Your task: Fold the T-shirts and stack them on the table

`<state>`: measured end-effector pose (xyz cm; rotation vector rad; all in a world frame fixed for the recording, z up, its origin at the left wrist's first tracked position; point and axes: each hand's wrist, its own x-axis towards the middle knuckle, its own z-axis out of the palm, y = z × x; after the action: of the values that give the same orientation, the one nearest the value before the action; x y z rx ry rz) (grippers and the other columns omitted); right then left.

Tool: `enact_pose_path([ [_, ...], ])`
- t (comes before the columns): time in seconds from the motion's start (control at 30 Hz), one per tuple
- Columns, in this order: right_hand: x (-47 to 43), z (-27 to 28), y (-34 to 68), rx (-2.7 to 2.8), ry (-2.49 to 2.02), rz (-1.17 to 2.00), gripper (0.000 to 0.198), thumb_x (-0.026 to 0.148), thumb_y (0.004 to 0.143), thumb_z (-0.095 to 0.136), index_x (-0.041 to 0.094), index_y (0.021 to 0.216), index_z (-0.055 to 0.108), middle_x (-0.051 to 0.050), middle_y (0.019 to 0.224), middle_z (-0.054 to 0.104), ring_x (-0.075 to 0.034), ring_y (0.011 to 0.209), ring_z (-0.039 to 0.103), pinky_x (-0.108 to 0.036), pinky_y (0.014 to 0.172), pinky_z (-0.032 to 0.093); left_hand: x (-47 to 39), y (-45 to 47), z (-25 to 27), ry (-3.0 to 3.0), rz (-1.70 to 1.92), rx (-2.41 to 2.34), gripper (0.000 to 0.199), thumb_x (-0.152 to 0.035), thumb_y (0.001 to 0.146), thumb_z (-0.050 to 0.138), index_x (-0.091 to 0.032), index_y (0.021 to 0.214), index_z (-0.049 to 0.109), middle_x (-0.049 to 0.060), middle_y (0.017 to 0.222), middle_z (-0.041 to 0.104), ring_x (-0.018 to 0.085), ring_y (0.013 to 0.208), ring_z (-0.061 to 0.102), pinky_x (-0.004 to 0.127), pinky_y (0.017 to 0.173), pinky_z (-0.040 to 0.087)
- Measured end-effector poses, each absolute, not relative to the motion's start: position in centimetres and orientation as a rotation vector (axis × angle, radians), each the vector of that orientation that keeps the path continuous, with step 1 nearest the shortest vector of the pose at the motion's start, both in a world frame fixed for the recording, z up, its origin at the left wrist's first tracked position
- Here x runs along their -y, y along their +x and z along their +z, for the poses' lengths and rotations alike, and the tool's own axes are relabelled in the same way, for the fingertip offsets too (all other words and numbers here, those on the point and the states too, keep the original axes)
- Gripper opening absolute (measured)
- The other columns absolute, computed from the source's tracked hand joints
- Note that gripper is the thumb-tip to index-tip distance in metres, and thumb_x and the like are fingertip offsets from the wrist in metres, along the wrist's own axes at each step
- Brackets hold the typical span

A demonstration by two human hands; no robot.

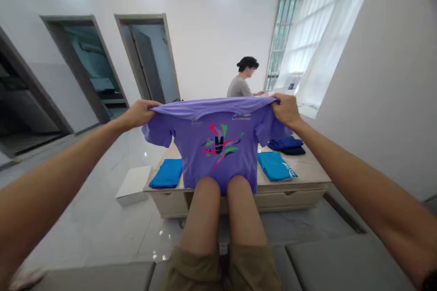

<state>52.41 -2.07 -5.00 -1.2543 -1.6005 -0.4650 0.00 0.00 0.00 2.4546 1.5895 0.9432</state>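
Note:
A purple T-shirt (191,145) with a red, green and black print hangs stretched out in front of me, its neckline at the top. My left hand (140,112) pinches the top edge near one shoulder. At the opposite shoulder, my right hand (286,108) is closed on the fabric. The shirt's lower part drapes down by my knees, over the low table (290,185). Folded blue cloth (167,173) lies on the table left of the shirt. To the right is another folded blue shirt (276,166) with white lettering.
Dark blue folded clothes (287,144) lie farther back on the table's right side. A white box (134,185) stands on the floor at left. Beyond the table is a person in a grey top (239,86). Grey sofa cushions (341,263) are beneath me.

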Motion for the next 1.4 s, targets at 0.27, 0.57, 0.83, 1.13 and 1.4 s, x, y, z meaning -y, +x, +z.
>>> enact_pose_path([
  [0.27, 9.2, -9.8, 53.1, 1.479, -1.226, -0.615, 0.029, 0.033, 0.101, 0.055, 0.019, 0.100, 0.081, -0.007, 0.085, 0.082, -0.022, 0.070, 0.072, -0.029, 0.067, 0.051, 4.5, -1.0, -5.3, 2.436, 1.051, -1.542, 0.049, -0.043, 0.072, 0.048, -0.019, 0.098, 0.081, 0.004, 0.098, 0.084, 0.026, 0.095, 0.074, 0.031, 0.088, 0.059],
  [0.57, 9.8, -13.0, 56.7, 1.899, -1.218, -0.936, 0.042, 0.036, 0.112, 0.051, 0.017, 0.095, 0.085, -0.004, 0.067, 0.078, -0.017, 0.049, 0.069, -0.025, 0.052, 0.044, 3.3, -4.4, -7.7, 2.354, 0.834, -1.772, 0.041, -0.062, 0.075, 0.051, -0.029, 0.069, 0.075, -0.005, 0.058, 0.068, 0.017, 0.055, 0.061, 0.026, 0.055, 0.044],
  [0.83, 5.3, -14.0, 56.8, 1.739, -1.498, -0.860, 0.064, 0.060, 0.111, 0.043, 0.017, 0.092, 0.086, -0.011, 0.060, 0.072, -0.020, 0.050, 0.061, -0.030, 0.056, 0.036, -1.8, -0.5, -12.1, 2.322, 1.075, -1.799, 0.045, -0.059, 0.090, 0.050, -0.019, 0.084, 0.072, -0.004, 0.066, 0.062, 0.011, 0.062, 0.049, 0.022, 0.060, 0.039],
  [1.13, 5.6, -15.7, 58.1, 1.756, -1.637, -0.903, 0.071, 0.064, 0.112, 0.036, 0.018, 0.084, 0.082, -0.011, 0.057, 0.067, -0.019, 0.050, 0.053, -0.030, 0.057, 0.030, -0.1, -0.8, -14.3, 2.417, 1.264, -1.815, 0.037, -0.046, 0.097, 0.054, -0.018, 0.088, 0.076, -0.005, 0.062, 0.060, 0.009, 0.057, 0.050, 0.020, 0.057, 0.035],
  [1.4, 6.7, -24.8, 58.1, 1.958, -1.414, -1.033, 0.065, 0.050, 0.117, 0.038, 0.020, 0.076, 0.077, -0.005, 0.051, 0.062, -0.017, 0.044, 0.053, -0.030, 0.051, 0.027, 1.6, -2.1, -24.5, 2.488, 1.133, -1.705, 0.033, -0.038, 0.101, 0.051, -0.027, 0.081, 0.075, -0.009, 0.051, 0.061, 0.010, 0.037, 0.050, 0.023, 0.048, 0.035],
])
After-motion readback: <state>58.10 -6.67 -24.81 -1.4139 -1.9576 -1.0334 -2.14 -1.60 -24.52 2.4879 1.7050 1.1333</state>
